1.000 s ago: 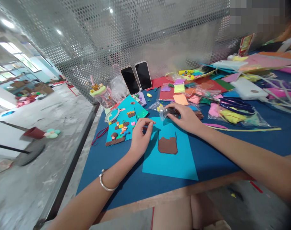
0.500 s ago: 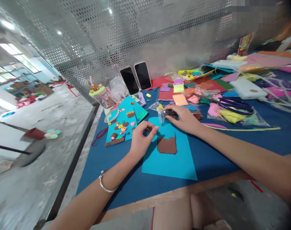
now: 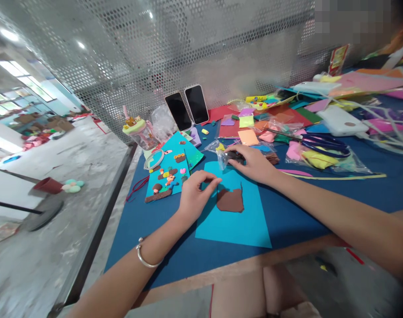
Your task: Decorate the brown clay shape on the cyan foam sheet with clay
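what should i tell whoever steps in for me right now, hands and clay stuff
Left hand: fingertips pinched together at the left edge of the blue sheet; whether they hold a bit of clay is too small to tell.
Right hand: resting on a small clear bag with dark clay inside, at the sheet's far edge.
Done: a flat brown clay patch with thin upright strips lies on the sheet. A finished clay picture lies to the left.
Left: most of the sheet is bare.
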